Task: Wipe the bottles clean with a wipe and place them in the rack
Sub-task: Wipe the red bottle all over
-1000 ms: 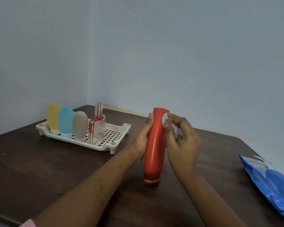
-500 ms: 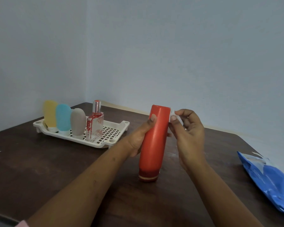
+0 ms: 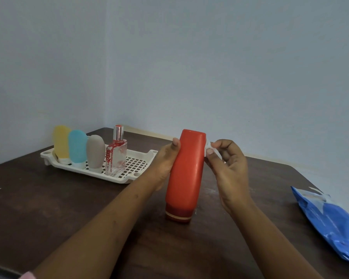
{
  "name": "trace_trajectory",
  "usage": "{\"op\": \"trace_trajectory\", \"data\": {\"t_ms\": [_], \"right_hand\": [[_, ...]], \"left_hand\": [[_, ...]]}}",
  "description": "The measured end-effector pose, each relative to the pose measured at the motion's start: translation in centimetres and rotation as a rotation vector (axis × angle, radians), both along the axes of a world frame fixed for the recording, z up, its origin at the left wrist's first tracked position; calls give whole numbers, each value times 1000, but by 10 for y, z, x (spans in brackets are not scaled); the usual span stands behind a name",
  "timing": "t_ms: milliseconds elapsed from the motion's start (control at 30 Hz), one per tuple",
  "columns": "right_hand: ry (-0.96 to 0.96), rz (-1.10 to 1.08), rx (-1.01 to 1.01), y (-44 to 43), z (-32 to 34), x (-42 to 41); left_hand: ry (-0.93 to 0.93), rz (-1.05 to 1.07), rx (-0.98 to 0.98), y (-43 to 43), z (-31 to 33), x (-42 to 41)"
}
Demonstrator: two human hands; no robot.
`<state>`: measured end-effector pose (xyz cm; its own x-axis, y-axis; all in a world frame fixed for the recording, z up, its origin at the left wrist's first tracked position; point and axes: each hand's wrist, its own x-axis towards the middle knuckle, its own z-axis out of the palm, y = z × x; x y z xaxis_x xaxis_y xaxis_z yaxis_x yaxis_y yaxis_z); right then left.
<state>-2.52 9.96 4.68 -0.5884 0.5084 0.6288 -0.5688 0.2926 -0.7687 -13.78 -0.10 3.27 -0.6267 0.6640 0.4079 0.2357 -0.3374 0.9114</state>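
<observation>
A tall red bottle (image 3: 186, 174) stands cap-down on the dark wooden table (image 3: 48, 208), leaning slightly right at its top. My left hand (image 3: 166, 160) grips its left side from behind. My right hand (image 3: 227, 164) pinches a small white wipe (image 3: 208, 145) against the bottle's upper right edge. At the back left a white plastic rack (image 3: 137, 168) holds a yellow bottle (image 3: 61, 141), a blue bottle (image 3: 77, 147), a grey bottle (image 3: 95, 153) and a clear perfume bottle (image 3: 116, 156) with red marks.
A blue wipes packet (image 3: 330, 222) lies at the table's right edge. Pale blue walls close the table in at the back and on the left. The rack's right half holds no bottles.
The red bottle's top has tilted to the right. My right hand has slid from the front of the bottle top to its upper right edge with the wipe.
</observation>
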Motion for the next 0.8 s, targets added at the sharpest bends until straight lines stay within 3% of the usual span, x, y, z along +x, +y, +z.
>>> {"op": "trace_trajectory", "data": {"t_ms": [300,433,633,700,800], "right_hand": [[68,-89,44,-4,1,1],[103,-122,72,-4,2,1],[123,-135,139,-8,0,0],[114,-129,137,-10,-1,-1],[88,-76,78,-12,-3,-3]], "left_hand": [[164,207,34,3,2,-2],[340,345,98,6,-1,-3],[526,604,33,5,-3,-6],[516,620,41,5,-1,-1],[260,435,122,5,4,3]]}}
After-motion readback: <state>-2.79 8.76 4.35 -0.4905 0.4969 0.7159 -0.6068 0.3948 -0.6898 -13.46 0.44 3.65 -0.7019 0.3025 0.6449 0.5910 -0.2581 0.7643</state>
